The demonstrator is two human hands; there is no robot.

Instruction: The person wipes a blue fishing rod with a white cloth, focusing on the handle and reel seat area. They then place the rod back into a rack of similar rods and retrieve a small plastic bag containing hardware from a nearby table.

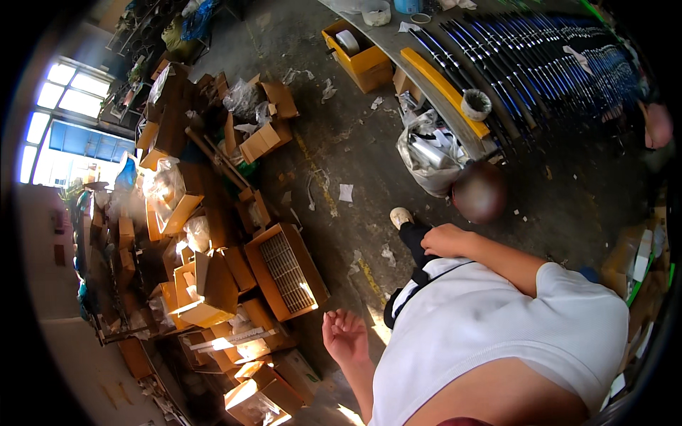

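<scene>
My left hand (346, 334) hangs in the air beside my white shirt, its fingers loosely curled and apart. I see nothing in it; the nearest thing is an open cardboard box (312, 298) with a grid of pale slats inside. My right hand (446, 241) rests low in front of my body, close to my dark trousers. Its back faces up and its fingers bend out of sight, so I cannot make out whether anything is in them. Ahead of that hand stands a round, dark red, shiny thing (479, 192), blurred, perhaps a stool seat.
A workbench (444, 106) at upper right bears several rows of black-and-blue rods (526, 64) and a white tub (476, 105). Beside it are a stuffed plastic bag (426, 153) and a yellow box (369, 67). Cardboard boxes (206, 284) crowd the left. Paper scraps (346, 192) litter the floor.
</scene>
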